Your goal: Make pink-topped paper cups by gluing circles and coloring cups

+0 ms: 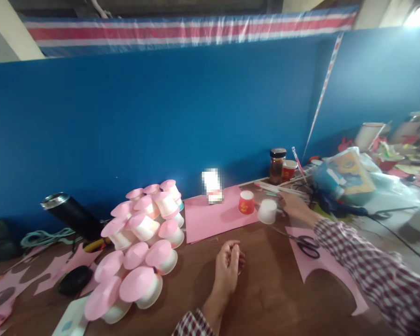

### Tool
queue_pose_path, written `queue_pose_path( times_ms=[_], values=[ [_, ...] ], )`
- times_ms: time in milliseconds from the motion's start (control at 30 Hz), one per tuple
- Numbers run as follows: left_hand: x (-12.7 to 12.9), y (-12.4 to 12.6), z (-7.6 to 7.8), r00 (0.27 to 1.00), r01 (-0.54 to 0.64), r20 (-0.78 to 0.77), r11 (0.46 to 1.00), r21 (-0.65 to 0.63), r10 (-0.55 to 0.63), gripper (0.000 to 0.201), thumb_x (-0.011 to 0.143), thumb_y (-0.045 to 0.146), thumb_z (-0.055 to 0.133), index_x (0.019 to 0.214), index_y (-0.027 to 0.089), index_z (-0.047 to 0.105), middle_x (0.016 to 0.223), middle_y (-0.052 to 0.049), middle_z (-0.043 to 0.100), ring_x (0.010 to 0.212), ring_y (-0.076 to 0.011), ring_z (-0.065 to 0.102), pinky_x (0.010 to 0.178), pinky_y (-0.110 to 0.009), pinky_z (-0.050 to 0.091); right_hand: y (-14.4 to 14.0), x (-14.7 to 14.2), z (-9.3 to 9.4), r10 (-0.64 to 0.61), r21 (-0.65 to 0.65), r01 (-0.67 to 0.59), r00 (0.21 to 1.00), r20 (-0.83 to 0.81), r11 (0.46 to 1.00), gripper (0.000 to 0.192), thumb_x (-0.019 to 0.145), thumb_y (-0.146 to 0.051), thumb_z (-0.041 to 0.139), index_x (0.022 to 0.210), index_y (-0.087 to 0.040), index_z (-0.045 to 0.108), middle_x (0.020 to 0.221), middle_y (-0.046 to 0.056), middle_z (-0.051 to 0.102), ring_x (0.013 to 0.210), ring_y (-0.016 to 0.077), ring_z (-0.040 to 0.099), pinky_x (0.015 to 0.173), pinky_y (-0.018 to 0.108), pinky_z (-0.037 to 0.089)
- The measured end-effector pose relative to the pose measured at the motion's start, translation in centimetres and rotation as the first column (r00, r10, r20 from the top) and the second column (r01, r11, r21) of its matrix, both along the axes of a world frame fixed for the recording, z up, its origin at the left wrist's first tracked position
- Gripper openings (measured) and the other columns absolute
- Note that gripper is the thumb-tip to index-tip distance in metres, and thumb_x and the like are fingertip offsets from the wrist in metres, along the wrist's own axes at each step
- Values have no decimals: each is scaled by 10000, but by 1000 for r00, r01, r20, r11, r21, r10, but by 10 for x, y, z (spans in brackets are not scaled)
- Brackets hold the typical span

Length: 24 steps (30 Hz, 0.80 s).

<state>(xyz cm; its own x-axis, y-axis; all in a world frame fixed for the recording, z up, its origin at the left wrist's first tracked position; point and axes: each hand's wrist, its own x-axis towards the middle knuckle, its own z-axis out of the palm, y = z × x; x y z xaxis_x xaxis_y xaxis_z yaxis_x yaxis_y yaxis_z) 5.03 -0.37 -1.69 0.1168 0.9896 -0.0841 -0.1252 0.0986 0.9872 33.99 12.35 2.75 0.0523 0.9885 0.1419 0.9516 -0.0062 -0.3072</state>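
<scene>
My left hand [228, 265] rests on the brown table with its fingers curled together. I see nothing in it, though its palm side is partly hidden. Farther right, my right hand [296, 207] reaches past a white paper cup [267, 211], close to several pens [283, 189]. Its fingers are blurred, so whether they hold anything does not show. A red paper cup [247, 203] stands beside the white one, on the edge of a pink paper sheet [210, 219]. Black-handled scissors [308, 246] lie on a cut pink paper scrap [322, 261] under my right forearm.
On the left stand several upturned cups with pink paper cones [136, 284]. Behind them a black tumbler [73, 217] leans, and pink offcuts [49, 270] lie about. A dark-lidded jar [277, 167] stands at the blue partition [161, 116]. Plastic bags [350, 175] crowd the right.
</scene>
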Motion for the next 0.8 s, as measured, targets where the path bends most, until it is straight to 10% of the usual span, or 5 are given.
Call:
queue_pose_path(
  times_ms=[800],
  values=[
    [1, 1, 1, 999, -8, 42, 1000, -26, 9, 452, 781, 548, 560, 992, 148, 568, 694, -15, 589, 532, -71, 510, 462, -176, 369, -2, -91, 15, 198, 135, -219, 968, 151, 966, 520, 865, -403, 519, 1337, -226, 390, 1219, 140, 573, 949, 293, 628, 731, 324, 436]
  ],
)
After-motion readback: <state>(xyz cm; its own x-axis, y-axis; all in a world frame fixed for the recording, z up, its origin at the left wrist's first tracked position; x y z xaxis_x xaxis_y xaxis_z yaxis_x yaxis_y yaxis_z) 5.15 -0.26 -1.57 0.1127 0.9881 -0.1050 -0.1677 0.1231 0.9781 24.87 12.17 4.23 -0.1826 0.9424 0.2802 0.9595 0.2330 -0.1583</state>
